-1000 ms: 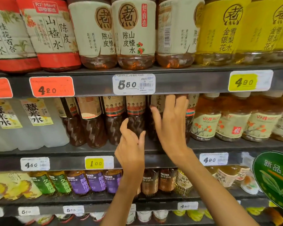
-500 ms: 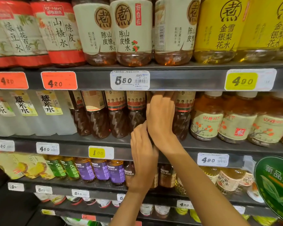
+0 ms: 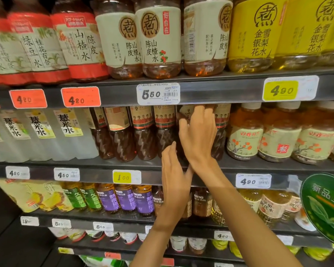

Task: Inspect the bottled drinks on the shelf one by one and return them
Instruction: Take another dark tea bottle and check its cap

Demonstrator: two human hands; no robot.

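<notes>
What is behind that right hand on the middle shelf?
The right hand covers a dark brown drink bottle in the row; only its label top shows. Whether the fingers curl round it, and most of its body, is hidden. The left hand sits just below.

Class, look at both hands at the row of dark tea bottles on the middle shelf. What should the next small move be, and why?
Probably draw the dark tea bottle forward off the shelf. The right hand is already wrapped over its front, fingers reaching its label, while the left hand waits open just below, near the shelf edge, placed to support the base. The neighbouring bottles stand close, so a straight pull seems safest.
</notes>
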